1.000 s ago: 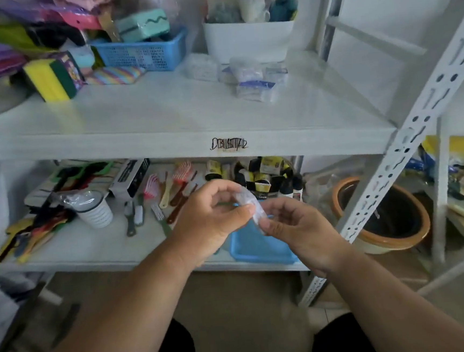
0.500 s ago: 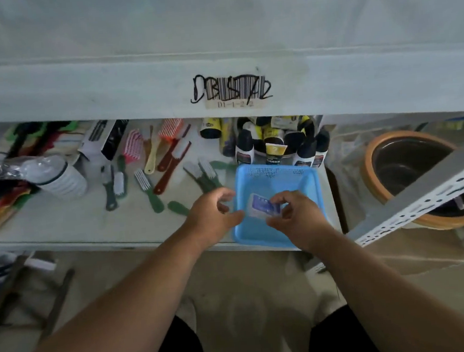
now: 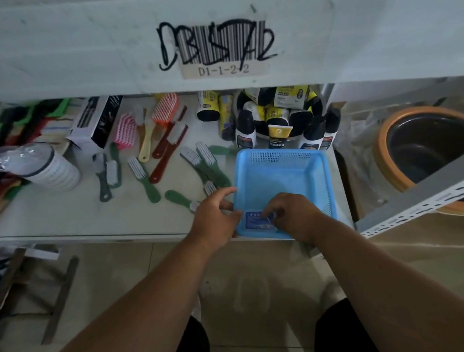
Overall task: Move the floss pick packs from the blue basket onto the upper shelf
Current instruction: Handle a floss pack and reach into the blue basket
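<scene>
One pack (image 3: 258, 220) is left in the basket (image 3: 281, 171), at 6 o'clock, pinched by the right hand (image 3: 293, 215); the left hand (image 3: 215, 219) is held half-open, empty.

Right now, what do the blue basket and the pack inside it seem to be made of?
The blue basket looks like moulded plastic with a matte finish: its walls are a fine perforated mesh. The pack seems to be thin glossy film with a blue printed label, though the right hand partly covers it.
</scene>
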